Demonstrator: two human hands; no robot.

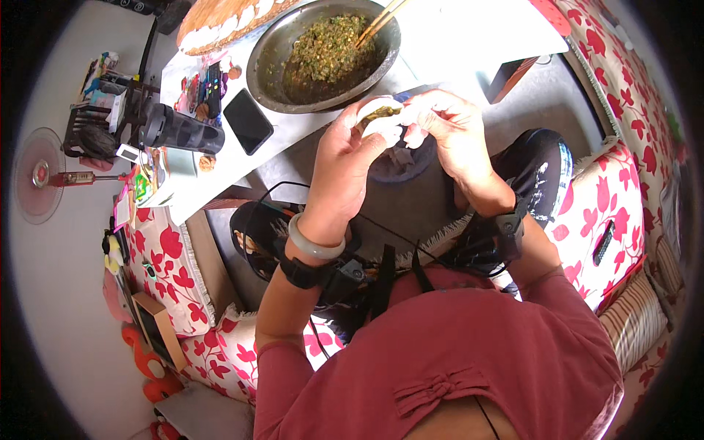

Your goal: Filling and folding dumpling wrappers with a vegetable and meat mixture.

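Just in front of the table edge, my left hand [343, 158] cups a dumpling [380, 111], its pale wrapper folded partly round green-brown filling. The fingers of my right hand [460, 132] are pinched together at the dumpling's right side; bright light there washes out the wrapper edge. Beyond my hands stands a metal bowl [265, 94] with chopped green filling [326, 48] in it. Wooden chopsticks [379, 23] stick into the filling at the bowl's right. Farther left, a round wooden board [213, 16] carries several white dumplings [224, 31] along its edge.
A black phone [248, 121] and a dark bottle [183, 130] lie left of the bowl on the white table [469, 33]. Below my hands is a lined bin [400, 165]. Flower-patterned sofa seats [598, 191] flank me; a remote [604, 243] rests on the right one.
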